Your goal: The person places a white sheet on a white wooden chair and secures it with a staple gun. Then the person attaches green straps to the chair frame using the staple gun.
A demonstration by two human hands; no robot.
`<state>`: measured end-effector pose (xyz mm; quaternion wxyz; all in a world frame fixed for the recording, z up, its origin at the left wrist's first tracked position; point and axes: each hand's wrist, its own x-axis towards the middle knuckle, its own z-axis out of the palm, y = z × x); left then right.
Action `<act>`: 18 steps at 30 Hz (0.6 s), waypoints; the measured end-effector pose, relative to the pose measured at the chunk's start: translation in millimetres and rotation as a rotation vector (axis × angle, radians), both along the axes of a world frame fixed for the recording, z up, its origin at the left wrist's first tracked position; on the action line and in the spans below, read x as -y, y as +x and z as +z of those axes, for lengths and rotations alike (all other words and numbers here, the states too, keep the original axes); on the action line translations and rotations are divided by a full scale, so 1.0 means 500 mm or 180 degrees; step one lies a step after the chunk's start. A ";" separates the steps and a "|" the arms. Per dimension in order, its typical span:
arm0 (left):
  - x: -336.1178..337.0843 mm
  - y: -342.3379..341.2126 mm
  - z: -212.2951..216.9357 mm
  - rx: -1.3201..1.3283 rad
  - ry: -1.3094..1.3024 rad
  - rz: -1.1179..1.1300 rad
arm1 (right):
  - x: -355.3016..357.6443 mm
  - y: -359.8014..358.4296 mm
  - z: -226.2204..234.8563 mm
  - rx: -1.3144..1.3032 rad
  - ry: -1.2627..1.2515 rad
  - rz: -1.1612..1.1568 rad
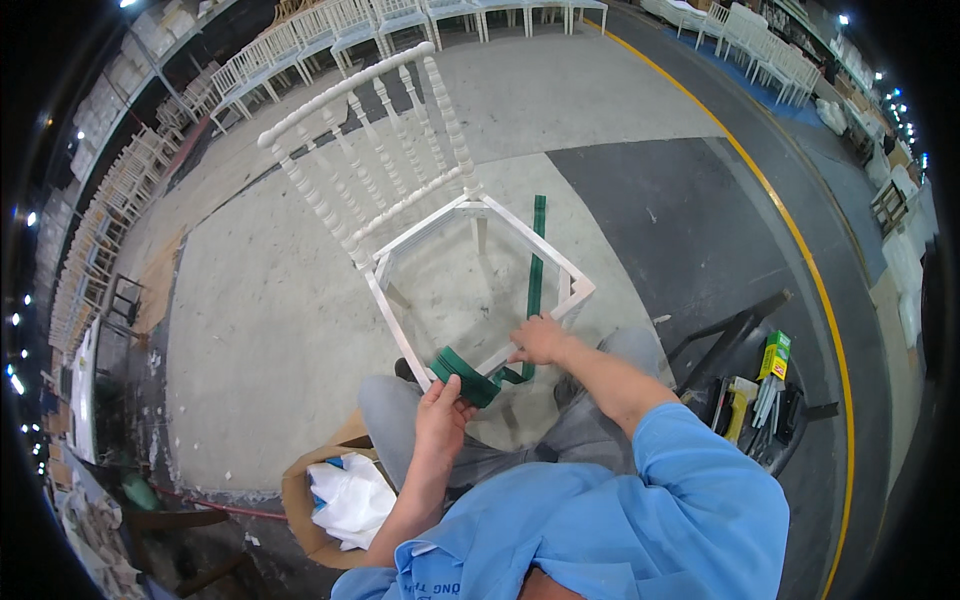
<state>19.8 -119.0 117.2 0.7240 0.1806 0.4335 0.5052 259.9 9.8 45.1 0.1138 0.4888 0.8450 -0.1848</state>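
In front of me stands a white wooden chair (482, 207) with a turned-spindle back and an open seat frame, its near side between my knees. Bunched in loops, a green webbing strap (464, 377) is gripped by my left hand (442, 412) at the near left corner of the frame. The strap's long loose end runs over the right part of the seat opening and past the far right rail. My right hand (540, 341) is closed over the strap at the near rail; its fingertips lie on the rail, and its exact grip is partly hidden.
At my right, a dark stool-like stand (777, 445) holds tools and a green-yellow box (775, 355). By my left leg sits an open cardboard box (300, 500) with white plastic inside. Rows of white chairs (290, 45) line the far and left sides. A yellow line (790, 215) curves along the right floor.
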 end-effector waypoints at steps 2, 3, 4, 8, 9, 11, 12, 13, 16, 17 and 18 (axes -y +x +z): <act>0.002 0.002 -0.002 0.0000 -0.0042 -0.0020 | 0.017 -0.012 -0.004 0.0033 -0.0059 -0.0036; -0.001 0.004 -0.002 -0.0048 0.0001 -0.0051 | 0.035 -0.018 -0.007 0.0064 -0.0065 -0.0058; 0.001 -0.001 -0.005 -0.0118 0.0026 -0.0056 | 0.058 -0.032 -0.011 0.0073 -0.0088 -0.0054; 0.008 -0.007 0.007 -0.0259 0.0073 -0.0039 | 0.108 -0.040 0.015 0.0182 -0.0680 -0.0145; 0.008 -0.007 0.007 -0.0233 0.0092 -0.0038 | 0.112 -0.034 0.024 0.0245 -0.0891 -0.0177; -0.002 -0.006 0.014 -0.0153 0.0182 -0.0073 | 0.122 -0.002 0.027 0.0163 -0.0888 -0.0227; -0.008 -0.007 0.018 -0.0154 0.0218 -0.0110 | 0.126 0.010 0.023 0.0121 -0.0896 -0.0247; -0.015 -0.003 0.032 -0.0154 0.0229 -0.0161 | 0.126 0.018 0.024 0.0241 -0.0883 -0.0177; -0.030 0.007 0.062 -0.0167 0.0275 -0.0193 | 0.102 0.029 0.050 -0.0724 -0.1606 -0.0855; -0.029 0.003 0.063 -0.0197 0.0282 -0.0159 | 0.116 0.017 0.090 -0.1551 -0.1842 -0.1226; -0.030 -0.001 0.062 -0.0225 0.0289 -0.0130 | 0.115 -0.003 0.075 -0.2190 -0.2141 -0.1089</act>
